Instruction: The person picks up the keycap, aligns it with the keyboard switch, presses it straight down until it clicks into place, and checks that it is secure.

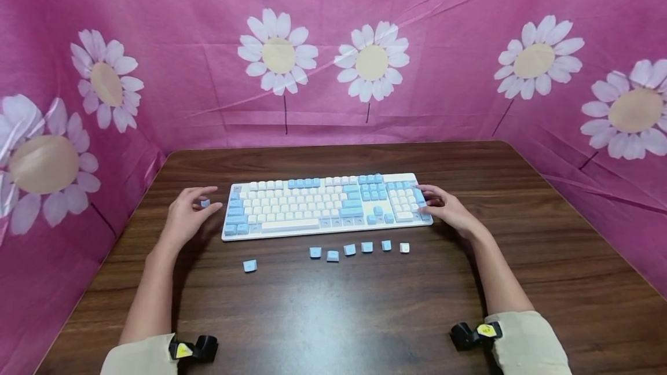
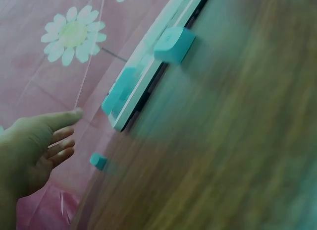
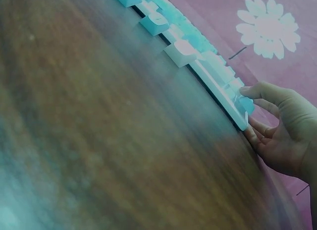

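Note:
A white and light-blue keyboard (image 1: 292, 206) lies across the desk, its bottom row partly greyish to the right of the space bar. My right hand (image 1: 447, 208) grips its right end, the thumb (image 3: 255, 91) over the corner keys and other fingers at the side edge. To the left of the keyboard, my left hand (image 1: 189, 214) is apart from it, with thumb extended and fingers loosely bent. A small blue keycap (image 2: 98, 161) sits on the desk just beyond those fingers. It shows between thumb and forefinger in the head view.
In front of the keyboard, several loose keycaps form a rough row, including a blue one (image 1: 332, 256) and a white one (image 1: 404, 247). Another blue keycap (image 1: 250, 266) lies farther left. Pink flowered cloth (image 1: 323, 114) hangs around the wooden desk (image 1: 333, 317).

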`<move>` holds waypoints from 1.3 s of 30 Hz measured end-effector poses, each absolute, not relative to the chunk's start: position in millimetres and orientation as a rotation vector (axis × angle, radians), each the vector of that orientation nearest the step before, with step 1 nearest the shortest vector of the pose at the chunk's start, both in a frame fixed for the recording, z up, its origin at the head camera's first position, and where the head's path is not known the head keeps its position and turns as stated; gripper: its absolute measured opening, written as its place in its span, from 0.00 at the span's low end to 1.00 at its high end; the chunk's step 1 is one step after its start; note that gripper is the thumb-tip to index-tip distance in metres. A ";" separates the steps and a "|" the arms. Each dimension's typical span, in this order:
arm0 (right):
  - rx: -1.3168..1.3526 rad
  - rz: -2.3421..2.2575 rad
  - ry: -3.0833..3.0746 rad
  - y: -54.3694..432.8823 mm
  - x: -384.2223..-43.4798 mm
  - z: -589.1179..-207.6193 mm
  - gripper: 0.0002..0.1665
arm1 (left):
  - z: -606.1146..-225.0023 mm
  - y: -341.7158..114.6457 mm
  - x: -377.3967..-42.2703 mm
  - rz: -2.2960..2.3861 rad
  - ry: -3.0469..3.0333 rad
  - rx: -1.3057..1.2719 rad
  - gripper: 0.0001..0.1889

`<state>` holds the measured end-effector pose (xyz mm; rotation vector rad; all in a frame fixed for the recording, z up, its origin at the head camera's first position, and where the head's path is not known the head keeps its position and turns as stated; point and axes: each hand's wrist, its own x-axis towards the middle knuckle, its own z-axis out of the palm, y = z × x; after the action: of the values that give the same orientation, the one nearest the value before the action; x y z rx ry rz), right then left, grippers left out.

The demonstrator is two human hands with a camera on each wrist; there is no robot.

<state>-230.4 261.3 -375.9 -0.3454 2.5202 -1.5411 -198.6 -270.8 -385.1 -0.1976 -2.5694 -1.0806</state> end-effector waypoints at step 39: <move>-0.336 -1.572 2.529 279.0 -248.6 -406.4 0.35 | -423.2 -301.0 -215.1 -0.944 -2.547 -0.121 0.14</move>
<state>-248.6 279.0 -406.4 -0.3362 2.5288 -1.5722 -215.1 -301.0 -423.2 -0.1209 -2.5467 -0.9440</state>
